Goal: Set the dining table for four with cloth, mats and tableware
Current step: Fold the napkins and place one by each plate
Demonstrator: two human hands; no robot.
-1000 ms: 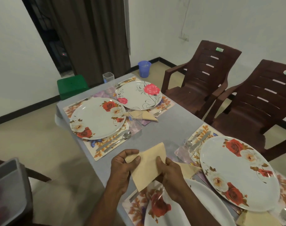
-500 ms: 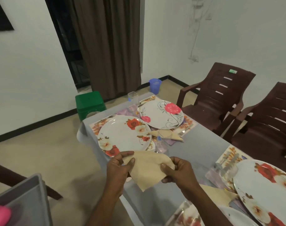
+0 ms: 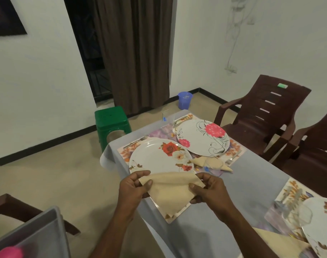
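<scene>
A beige cloth napkin (image 3: pixel 171 194), folded into a triangle, hangs point down between my hands over the near edge of a floral placemat (image 3: pixel 171 216). My left hand (image 3: pixel 133 187) pinches its left corner and my right hand (image 3: pixel 208 190) pinches its right corner. Just beyond lies a white plate with red roses (image 3: pixel 157 159). Farther back sits a plate with pink flowers (image 3: pixel 200 140). Another folded napkin (image 3: pixel 211 162) lies between the two mats. The table wears a grey cloth (image 3: pixel 252 174).
Two brown plastic chairs (image 3: pixel 261 116) stand along the table's right side. A green stool (image 3: pixel 112 120) and a blue bucket (image 3: pixel 185 100) are on the floor beyond. A drinking glass (image 3: pixel 165 115) stands at the far corner. A grey bin (image 3: pixel 34 237) is at lower left. Another plate (image 3: pixel 321 226) lies at right.
My view has lifted and swung toward the far end of the table. Both hands have carried the napkin forward to the rose plate's mat and spread its top edge wider.
</scene>
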